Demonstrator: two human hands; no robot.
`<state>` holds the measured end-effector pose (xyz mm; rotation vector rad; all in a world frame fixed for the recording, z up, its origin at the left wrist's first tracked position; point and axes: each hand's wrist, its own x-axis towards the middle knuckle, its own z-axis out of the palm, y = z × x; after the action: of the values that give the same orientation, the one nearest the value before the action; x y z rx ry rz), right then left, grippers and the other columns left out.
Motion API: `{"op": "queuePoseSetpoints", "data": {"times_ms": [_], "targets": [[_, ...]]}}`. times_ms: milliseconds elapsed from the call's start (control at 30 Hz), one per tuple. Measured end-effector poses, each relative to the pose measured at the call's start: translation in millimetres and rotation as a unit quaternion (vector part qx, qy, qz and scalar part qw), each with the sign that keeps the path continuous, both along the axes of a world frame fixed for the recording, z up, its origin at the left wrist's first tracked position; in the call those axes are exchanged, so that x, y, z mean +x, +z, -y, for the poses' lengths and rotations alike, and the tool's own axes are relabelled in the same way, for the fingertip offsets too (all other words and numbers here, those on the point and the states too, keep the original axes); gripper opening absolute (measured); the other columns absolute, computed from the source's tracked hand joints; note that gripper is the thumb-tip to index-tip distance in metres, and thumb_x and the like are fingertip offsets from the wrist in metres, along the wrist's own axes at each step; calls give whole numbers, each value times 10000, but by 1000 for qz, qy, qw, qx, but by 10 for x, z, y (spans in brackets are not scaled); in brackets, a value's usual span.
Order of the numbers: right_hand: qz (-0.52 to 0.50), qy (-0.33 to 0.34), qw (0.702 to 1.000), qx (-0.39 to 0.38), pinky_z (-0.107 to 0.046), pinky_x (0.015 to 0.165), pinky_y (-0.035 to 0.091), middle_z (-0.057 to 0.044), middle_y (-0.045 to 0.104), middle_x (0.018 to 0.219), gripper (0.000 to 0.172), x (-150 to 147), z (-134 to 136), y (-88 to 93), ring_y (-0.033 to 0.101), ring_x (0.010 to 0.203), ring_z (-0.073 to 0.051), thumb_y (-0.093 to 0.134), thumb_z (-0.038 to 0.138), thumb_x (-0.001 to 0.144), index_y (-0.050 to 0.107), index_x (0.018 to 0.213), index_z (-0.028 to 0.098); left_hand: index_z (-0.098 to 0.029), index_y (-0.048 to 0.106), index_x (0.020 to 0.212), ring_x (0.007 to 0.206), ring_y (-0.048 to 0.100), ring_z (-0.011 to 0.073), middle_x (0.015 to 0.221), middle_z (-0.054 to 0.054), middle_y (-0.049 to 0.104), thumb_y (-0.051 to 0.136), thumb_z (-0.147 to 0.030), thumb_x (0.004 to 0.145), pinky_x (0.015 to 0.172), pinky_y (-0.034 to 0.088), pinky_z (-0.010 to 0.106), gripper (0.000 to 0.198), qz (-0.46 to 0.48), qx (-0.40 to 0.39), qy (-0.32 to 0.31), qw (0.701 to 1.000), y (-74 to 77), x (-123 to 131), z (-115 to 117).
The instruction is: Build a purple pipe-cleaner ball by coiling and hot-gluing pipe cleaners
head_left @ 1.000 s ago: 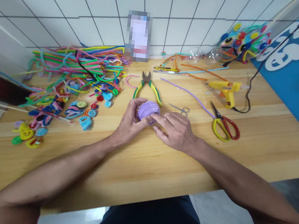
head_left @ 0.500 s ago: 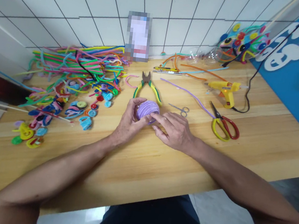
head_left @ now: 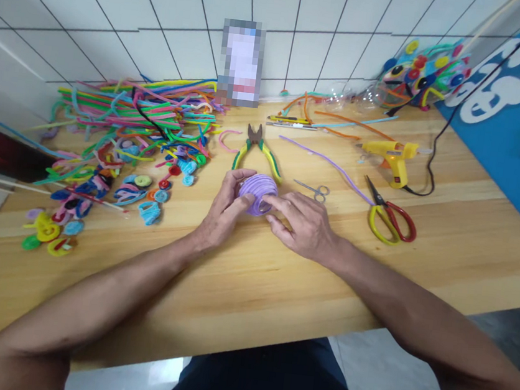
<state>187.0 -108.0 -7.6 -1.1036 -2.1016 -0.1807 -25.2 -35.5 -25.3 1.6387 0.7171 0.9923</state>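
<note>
A ball-like coil of purple pipe cleaner (head_left: 261, 186) is between my two hands, above the front middle of the table. My left hand (head_left: 229, 207) wraps round its left side, with the thumb lying across its near face. At the coil's right edge, my right hand (head_left: 301, 221) has its index fingertip at an opening and the thumb just below; the other fingers are curled. Whether those fingertips pinch a loose end is too small to make out. Just behind the coil lie pliers (head_left: 259, 148) with green and yellow handles, jaws apart.
Small scissors (head_left: 319, 192), red-and-yellow-handled scissors (head_left: 391, 219) and a yellow glue gun (head_left: 393, 157) with its cord lie to the right. A purple pipe cleaner (head_left: 332, 162) stretches between them. Many pipe cleaners (head_left: 124, 107) and coiled pieces (head_left: 70, 211) cover the left. A phone (head_left: 241, 64) leans on the wall.
My left thumb has slid left across the coil, away from my right index fingertip. More of the opening at the coil's right side shows now. My right hand has barely moved.
</note>
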Motion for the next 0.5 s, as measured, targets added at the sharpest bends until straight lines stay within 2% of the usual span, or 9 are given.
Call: {"op": "queuePoseSetpoints", "data": {"times_ms": [100, 333, 500], "targets": [[1, 0, 1000, 11, -397, 854, 632, -73, 812, 1024, 326, -2, 1, 8, 767, 908, -229, 645, 142, 1015, 701, 1332, 188, -243, 503, 1384, 1255, 670, 278, 1366, 104, 665, 632, -538, 1007, 1122, 570, 496, 497, -7, 0, -5, 1000, 0, 1, -8], [-1, 4, 1000, 15, -394, 871, 630, -80, 813, 1055, 364, 3, -1, -3, 772, 934, -232, 641, 132, 1010, 686, 1367, 187, -250, 488, 1384, 1283, 662, 277, 1377, 106, 632, 824, -603, 877, 1132, 571, 473, 702, -10, -16, 10, 1000, 22, 50, 4], [-16, 7, 1000, -23, -419, 917, 630, -79, 797, 1117, 429, 4, -3, -31, 770, 999, -245, 651, 142, 995, 684, 1412, 236, -265, 440, 1435, 1335, 625, 280, 1436, 107, 590, 765, -530, 941, 1166, 553, 472, 647, -41, -9, -13, 999, 35, 4, 5]]}}
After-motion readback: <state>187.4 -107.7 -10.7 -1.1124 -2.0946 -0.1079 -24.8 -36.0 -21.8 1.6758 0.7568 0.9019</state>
